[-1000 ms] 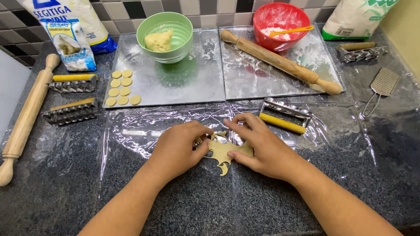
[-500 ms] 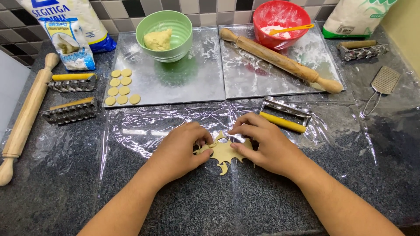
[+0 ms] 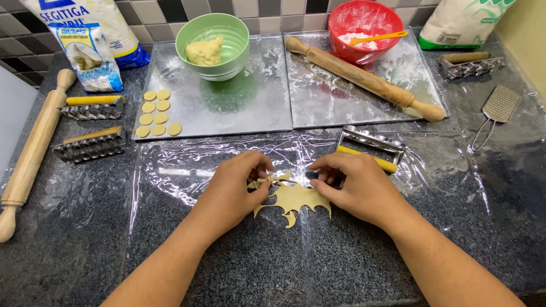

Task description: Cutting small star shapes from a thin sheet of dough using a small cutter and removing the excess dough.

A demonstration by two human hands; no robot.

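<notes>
Hands pinching dough scrap (image 3: 291, 199) between them, left (image 3: 234, 185), right (image 3: 355, 185), green bowl (image 3: 212, 38) of dough beyond, red bowl (image 3: 364, 25) of flour.

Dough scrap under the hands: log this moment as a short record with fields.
left hand: left hand pinches the left edge of the dough scrap
right hand: right hand touches its right edge
dough scrap: thin, flat, jagged, lying on the plastic sheet
behind the hands: roller cutter with yellow handle
left tray: metal tray with seven dough rounds and green bowl of dough
</notes>
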